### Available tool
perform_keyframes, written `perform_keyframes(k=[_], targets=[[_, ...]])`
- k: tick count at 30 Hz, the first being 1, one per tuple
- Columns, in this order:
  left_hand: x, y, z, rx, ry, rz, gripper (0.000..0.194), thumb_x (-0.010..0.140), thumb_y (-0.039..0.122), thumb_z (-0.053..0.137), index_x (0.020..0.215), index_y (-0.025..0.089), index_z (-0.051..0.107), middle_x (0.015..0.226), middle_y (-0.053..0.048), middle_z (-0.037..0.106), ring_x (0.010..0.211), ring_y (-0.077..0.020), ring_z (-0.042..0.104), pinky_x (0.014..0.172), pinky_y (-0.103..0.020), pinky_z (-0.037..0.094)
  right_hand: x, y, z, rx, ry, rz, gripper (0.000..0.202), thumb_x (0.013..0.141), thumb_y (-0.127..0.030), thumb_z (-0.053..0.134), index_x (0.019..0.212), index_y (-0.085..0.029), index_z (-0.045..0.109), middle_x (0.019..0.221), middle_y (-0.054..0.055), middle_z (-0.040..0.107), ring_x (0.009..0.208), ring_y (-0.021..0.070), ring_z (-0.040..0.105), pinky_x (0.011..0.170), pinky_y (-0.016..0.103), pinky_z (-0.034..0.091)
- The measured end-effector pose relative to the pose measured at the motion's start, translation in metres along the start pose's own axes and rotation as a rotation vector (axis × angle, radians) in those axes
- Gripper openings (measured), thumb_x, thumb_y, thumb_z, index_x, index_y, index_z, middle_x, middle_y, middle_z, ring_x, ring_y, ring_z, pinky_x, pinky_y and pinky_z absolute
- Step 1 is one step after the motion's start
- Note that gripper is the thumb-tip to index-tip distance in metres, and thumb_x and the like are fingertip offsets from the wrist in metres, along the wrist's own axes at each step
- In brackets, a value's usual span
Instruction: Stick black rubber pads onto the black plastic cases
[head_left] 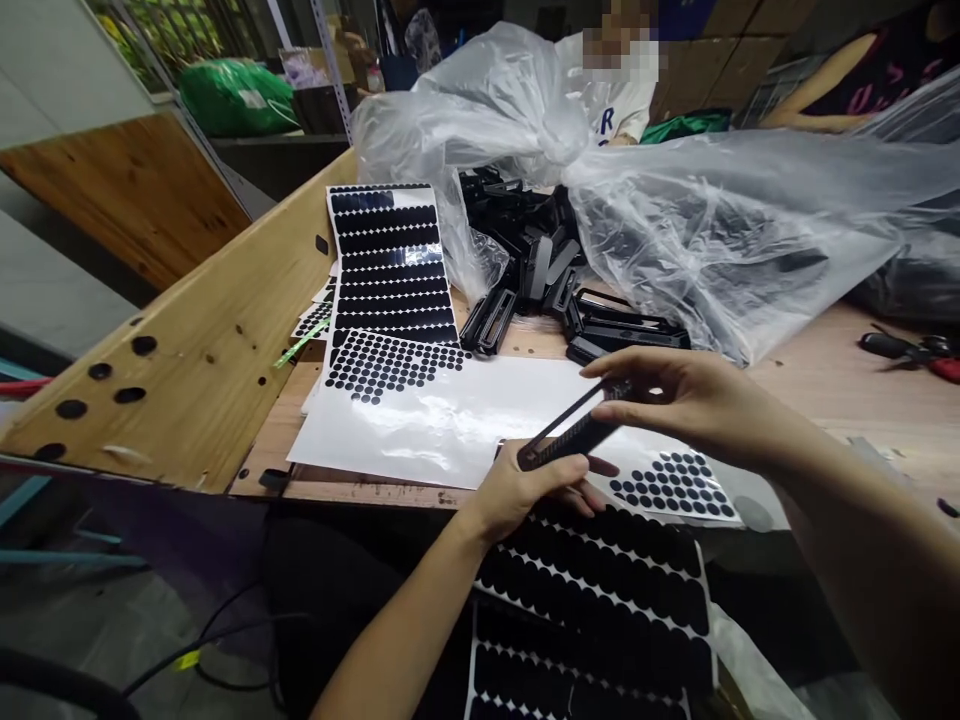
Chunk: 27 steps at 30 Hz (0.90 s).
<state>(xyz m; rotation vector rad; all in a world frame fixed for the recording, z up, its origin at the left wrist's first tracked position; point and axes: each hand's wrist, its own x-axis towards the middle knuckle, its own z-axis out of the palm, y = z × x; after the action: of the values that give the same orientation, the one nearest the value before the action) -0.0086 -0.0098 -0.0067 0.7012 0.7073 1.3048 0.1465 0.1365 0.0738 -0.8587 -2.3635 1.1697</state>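
Observation:
Between my two hands, above the table's front edge, is a long black plastic frame [574,437] with an open slot along its length, held at a slant. My left hand [517,490] is closed round its lower left end. At the upper right end, my right hand [667,400] pinches it between thumb and fingers. Below my hands, a sheet of large black round stickers [600,570] hangs over my lap. A sheet of small black dots [675,487] lies just under my right hand. White backing paper [405,430] is spread behind the frame.
Several similar black plastic parts [525,260] lie heaped under a large clear plastic bag [675,200]. Another black sticker sheet [390,260] leans near the wooden side board [187,340]. Dark tools [900,350] sit at right. Two people are across the table.

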Motion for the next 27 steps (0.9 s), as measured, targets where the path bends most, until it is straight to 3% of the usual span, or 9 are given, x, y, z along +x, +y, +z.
perform_keyframes(k=[3,6,9,12,14,16,20,22,27], targets=[[-0.002,0.002,0.000,-0.049,-0.014,0.016,0.061,0.086,0.051,0.073,0.130,0.009,0.069,0.119,-0.022,0.073,0.087,-0.0256,0.074,0.080,-0.034,0.055,0.000,0.002,0.004,0.007,0.030,0.008,0.052,0.074,-0.068,0.079,0.102,-0.025,0.081,0.095,0.008,0.080,0.083,0.0267,0.071,0.074,0.039,0.058],[-0.002,0.002,-0.003,-0.204,-0.047,0.024,0.075,0.089,0.071,0.055,0.133,0.011,0.068,0.129,-0.020,0.070,0.106,-0.0324,0.071,0.090,-0.039,0.054,-0.003,-0.005,0.001,0.036,-0.140,0.004,0.047,0.080,-0.067,0.074,0.099,-0.025,0.082,0.093,0.008,0.080,0.084,0.0270,0.072,0.076,0.038,0.059],[0.000,0.000,-0.005,-0.136,-0.054,0.024,0.067,0.088,0.066,0.063,0.121,0.009,0.073,0.118,-0.019,0.073,0.092,-0.0255,0.072,0.079,-0.032,0.056,-0.001,-0.012,0.002,0.028,-0.346,-0.046,0.043,0.086,-0.061,0.071,0.103,-0.023,0.081,0.094,0.007,0.079,0.083,0.0248,0.072,0.073,0.035,0.059],[0.003,-0.004,-0.006,-0.012,-0.067,0.008,0.047,0.089,0.048,0.070,0.112,0.006,0.073,0.095,-0.014,0.074,0.064,-0.0151,0.065,0.058,-0.024,0.049,0.005,-0.011,0.011,-0.009,-0.204,-0.098,0.048,0.085,-0.061,0.072,0.110,-0.021,0.078,0.101,0.008,0.078,0.081,0.0222,0.070,0.068,0.032,0.056],[0.005,-0.005,-0.007,-0.117,-0.036,0.018,0.047,0.095,0.046,0.060,0.120,0.007,0.069,0.085,-0.010,0.071,0.057,-0.0134,0.062,0.052,-0.023,0.046,0.006,-0.005,0.020,-0.067,0.057,-0.071,0.049,0.089,-0.063,0.065,0.112,-0.021,0.076,0.102,0.010,0.077,0.081,0.0228,0.068,0.066,0.033,0.054],[0.005,-0.003,-0.008,-0.313,0.040,0.048,0.049,0.100,0.043,0.046,0.130,0.008,0.063,0.083,-0.007,0.067,0.058,-0.0134,0.060,0.051,-0.023,0.046,0.003,0.005,0.030,-0.175,0.162,-0.010,0.043,0.096,-0.058,0.057,0.104,-0.020,0.076,0.098,0.011,0.078,0.080,0.0240,0.069,0.066,0.035,0.053],[0.006,0.005,-0.009,-0.584,0.202,0.077,0.045,0.105,0.033,0.034,0.135,0.009,0.057,0.084,-0.006,0.062,0.061,-0.0123,0.058,0.051,-0.021,0.046,-0.013,0.024,0.049,-0.362,-0.093,0.022,0.027,0.097,-0.042,0.061,0.087,-0.023,0.077,0.085,0.006,0.078,0.072,0.0220,0.068,0.065,0.034,0.049],[0.007,0.006,-0.008,-0.613,0.237,0.078,0.043,0.107,0.033,0.033,0.134,0.010,0.057,0.088,-0.007,0.064,0.062,-0.0125,0.059,0.051,-0.022,0.047,-0.022,0.028,0.055,-0.385,-0.132,-0.009,0.022,0.096,-0.038,0.063,0.087,-0.024,0.077,0.082,0.004,0.077,0.070,0.0205,0.067,0.063,0.033,0.048],[0.009,0.000,-0.011,-0.513,0.195,0.079,0.048,0.106,0.040,0.031,0.112,0.009,0.067,0.081,-0.008,0.065,0.056,-0.0122,0.057,0.047,-0.021,0.043,-0.040,0.013,0.047,-0.193,-0.183,-0.344,0.014,0.096,-0.028,0.064,0.093,-0.025,0.077,0.081,0.004,0.072,0.072,0.0178,0.067,0.064,0.030,0.050]])
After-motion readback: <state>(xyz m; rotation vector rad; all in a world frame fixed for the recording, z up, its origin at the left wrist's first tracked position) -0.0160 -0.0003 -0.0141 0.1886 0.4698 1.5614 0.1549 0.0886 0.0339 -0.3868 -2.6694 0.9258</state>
